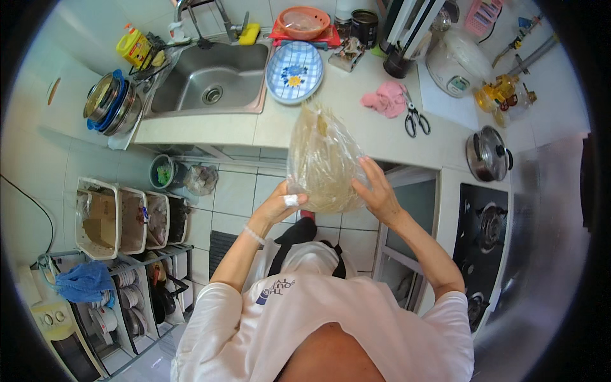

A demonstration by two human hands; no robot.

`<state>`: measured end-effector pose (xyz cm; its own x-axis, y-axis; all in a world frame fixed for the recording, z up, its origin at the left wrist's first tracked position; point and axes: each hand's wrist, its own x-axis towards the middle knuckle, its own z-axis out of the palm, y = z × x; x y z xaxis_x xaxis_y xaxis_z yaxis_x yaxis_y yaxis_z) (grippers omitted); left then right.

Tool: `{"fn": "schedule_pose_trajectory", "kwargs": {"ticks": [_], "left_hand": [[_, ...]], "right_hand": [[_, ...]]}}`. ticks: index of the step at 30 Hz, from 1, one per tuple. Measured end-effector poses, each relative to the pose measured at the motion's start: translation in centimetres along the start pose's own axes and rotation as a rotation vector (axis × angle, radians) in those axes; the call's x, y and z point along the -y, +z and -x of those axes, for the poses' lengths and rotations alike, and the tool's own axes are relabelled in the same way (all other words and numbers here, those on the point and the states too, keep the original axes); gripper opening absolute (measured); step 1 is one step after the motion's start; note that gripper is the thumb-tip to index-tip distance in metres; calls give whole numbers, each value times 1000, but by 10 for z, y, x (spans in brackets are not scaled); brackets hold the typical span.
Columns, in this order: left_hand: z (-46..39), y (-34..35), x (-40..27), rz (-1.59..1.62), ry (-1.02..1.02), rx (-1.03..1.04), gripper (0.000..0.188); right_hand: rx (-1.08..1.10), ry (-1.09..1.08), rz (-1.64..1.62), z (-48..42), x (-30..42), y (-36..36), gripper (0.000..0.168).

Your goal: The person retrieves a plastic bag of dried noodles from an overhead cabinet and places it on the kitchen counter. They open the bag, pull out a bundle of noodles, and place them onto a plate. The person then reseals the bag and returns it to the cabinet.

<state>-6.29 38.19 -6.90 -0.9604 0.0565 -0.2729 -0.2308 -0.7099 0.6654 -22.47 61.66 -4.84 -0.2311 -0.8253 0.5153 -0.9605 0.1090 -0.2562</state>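
Note:
Between my two hands is a clear plastic bag (327,162) full of pale, thin dried noodles, held up in front of the counter edge. My left hand (281,203) supports its lower left side, with a white wrapping on the thumb. On the other side, my right hand (379,191) presses the bag with spread fingers. The bag's narrow top points towards an oval blue-checked plate (291,71) with a flower pattern, lying on the counter. A pair of scissors with black handles (416,122) rests beside a crumpled pink cloth (387,99) to the right.
A steel sink (210,71) is set into the counter (210,130) at left. Stacked bowls (112,105) stand beyond it. At right are a rice cooker (456,64), a lidded pot (488,155) and a gas stove (482,238). Bins (98,217) and a dish rack (129,296) stand lower left.

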Motion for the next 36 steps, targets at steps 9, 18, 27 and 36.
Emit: {"fn": "schedule_pose_trajectory", "kwargs": {"ticks": [9,18,27,36], "left_hand": [[-144,-7,10,-4,-36,-88,69],[-169,7,-20,-353,-32,-441,66],[-161,-26,-18,-684,-32,-769,58],[-164,-57,-43,-811,183,-704,48]], "right_hand": [[1,214,-37,8,-127,24,43],[139,154,-125,-2,-202,43,48],[200,175,159,-65,-228,64,40],[357,379,493,-80,-257,56,26]]}}
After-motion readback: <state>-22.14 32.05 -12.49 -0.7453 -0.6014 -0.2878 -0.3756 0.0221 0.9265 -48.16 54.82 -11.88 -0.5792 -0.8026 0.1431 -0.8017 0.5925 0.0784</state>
